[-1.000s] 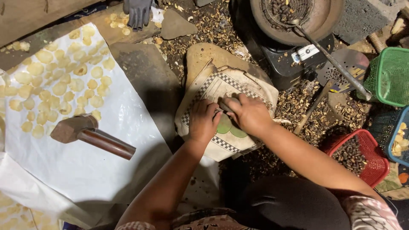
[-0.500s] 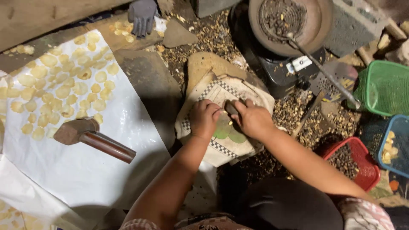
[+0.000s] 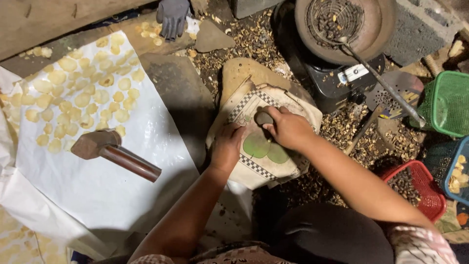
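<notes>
— Grey stone (image 3: 264, 118), small and rounded: that is what your right hand (image 3: 288, 128) has its fingers curled tight around, pressed down on the cloth-covered block (image 3: 264, 161).

— And my left?

— Your left hand (image 3: 227, 146) lies just beside it, fingers bent and tips down on the cloth, touching the spot under the stone. I cannot tell whether they pinch anything; whatever sits there is hidden by your knuckles.

— Where does the work stand, by your reckoning?

— Well along, I judge, but not finished. Out to your left, the white sheet (image 3: 97, 186) already carries a good spread of pale flattened discs (image 3: 83, 98), with bare paper left toward you. A wooden mallet (image 3: 115, 154) rests on that sheet, apart from both hands.

— And what is left to do?

— Plenty, it seems. Ahead of you the round pan (image 3: 378, 29) on the dark burner (image 3: 337, 80) holds a wire basket of dark kernels (image 3: 334, 19), a long-handled skimmer (image 3: 386, 85) leaning out of it. To your right, the red basket (image 3: 420, 188) holds more dark pieces, and the blue basket (image 3: 457, 171) some pale ones, beside a green basket (image 3: 447, 102). Shell litter (image 3: 244, 44) covers the ground around your block, and a grey glove (image 3: 173, 17) lies at the far edge.
</notes>
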